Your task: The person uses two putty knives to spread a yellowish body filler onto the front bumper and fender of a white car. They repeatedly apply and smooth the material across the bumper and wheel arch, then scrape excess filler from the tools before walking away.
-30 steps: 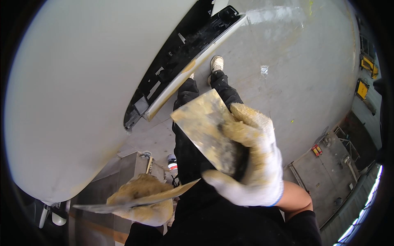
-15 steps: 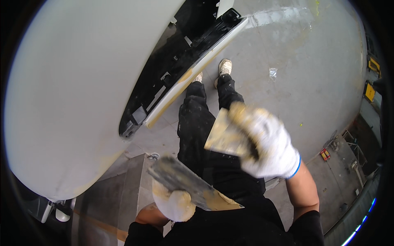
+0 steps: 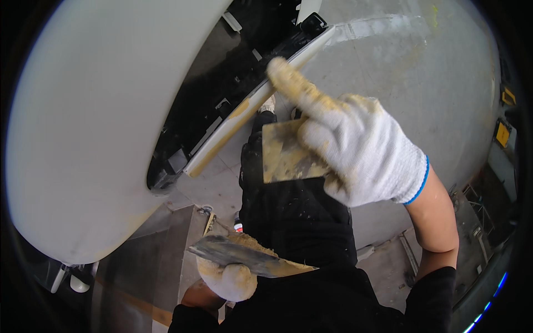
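My right hand, in a white knit glove stained tan, pinches a flat putty spreader smeared with filler. Its index finger stretches out, the tip at a pale strip edging a black recess; whether it touches cannot be seen. Tan filler patches lie along that strip. Low in the view, my gloved left hand is closed under a wide putty blade, held nearly level. A ridge of tan putty sits along its far edge, with more smeared at its right corner.
A large pale curved body panel fills the left side, beside the black recess. Grey floor extends right. My black-trousered legs stand between. Yellow items and metal frames lie at the right edge.
My right hand has moved up toward the strip, its index finger now extended and the spreader turned. My left hand has shifted slightly down and left, its blade tilting so the putty shows.
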The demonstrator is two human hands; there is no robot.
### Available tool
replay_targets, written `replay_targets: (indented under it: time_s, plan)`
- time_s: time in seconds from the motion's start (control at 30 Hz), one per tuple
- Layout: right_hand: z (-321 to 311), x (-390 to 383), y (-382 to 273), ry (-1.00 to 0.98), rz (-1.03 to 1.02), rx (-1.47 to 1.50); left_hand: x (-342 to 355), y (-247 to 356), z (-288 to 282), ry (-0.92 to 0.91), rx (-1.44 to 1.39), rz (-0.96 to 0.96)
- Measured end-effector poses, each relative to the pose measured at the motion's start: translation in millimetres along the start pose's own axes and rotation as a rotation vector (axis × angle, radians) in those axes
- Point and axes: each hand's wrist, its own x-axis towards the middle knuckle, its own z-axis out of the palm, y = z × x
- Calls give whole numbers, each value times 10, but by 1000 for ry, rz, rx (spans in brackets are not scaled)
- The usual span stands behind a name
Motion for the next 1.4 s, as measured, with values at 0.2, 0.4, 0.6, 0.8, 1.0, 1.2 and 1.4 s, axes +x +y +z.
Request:
replay_targets:
  time_s: [0.2, 0.4, 0.6, 0.8, 1.0, 1.2, 1.4]
  plan:
    - [-257, -105, 206, 119, 19, 333, 196, -52, 236, -28, -52, 108]
    - [-862, -57, 88, 133, 424, 190, 292, -177, 196, -92, 168, 96]
    - [-1190, 218, -501, -78, 286, -229, 302, -239, 256, 91, 280, 150]
    - [-1234, 615, -927, -168, 195, -257, 349, -65, 41, -183, 390, 148]
    - [-1067, 893, -1250, -219, 290, -312, 354, 61, -11, -130, 389, 91]
    - [-1057, 1041, -1316, -273, 183, -420, 377, 84, -48, -101, 438, 146]
    - [-1160, 931, -1050, -228, 314, -503, 447, 40, -139, -223, 370, 289]
